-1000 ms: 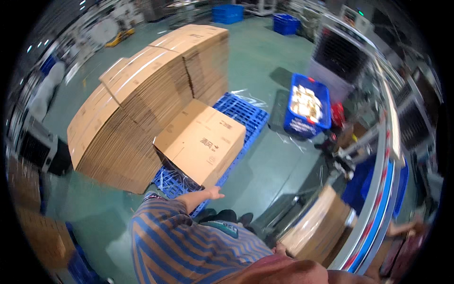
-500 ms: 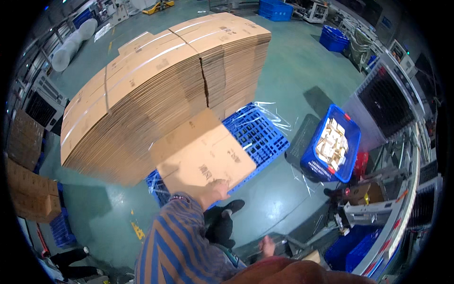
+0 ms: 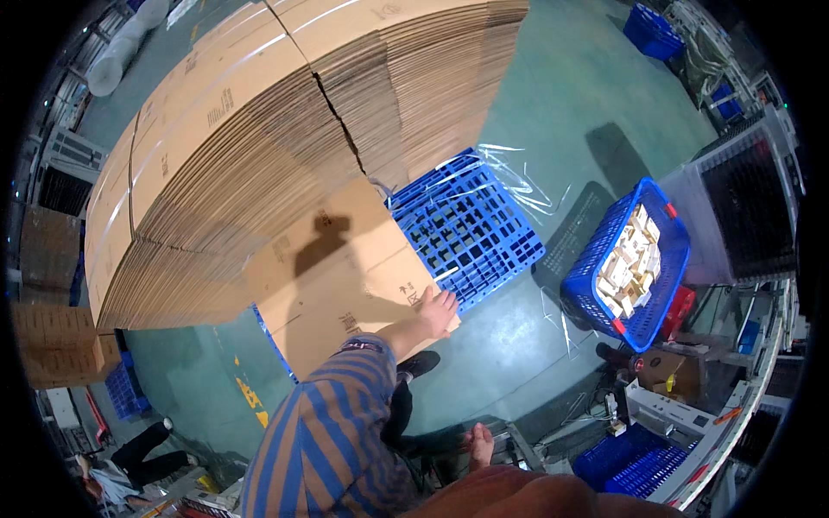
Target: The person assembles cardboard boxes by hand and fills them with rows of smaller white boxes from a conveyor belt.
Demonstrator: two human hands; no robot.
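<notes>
My left hand lies flat, fingers spread and unclenched, on the near corner of a flattened cardboard box that rests on the blue plastic pallet. My right hand hangs low at six o'clock, fingers loose and holding nothing. The tall stack of flat cartons rises at eleven o'clock, and a blue basket of small pieces sits at three o'clock.
</notes>
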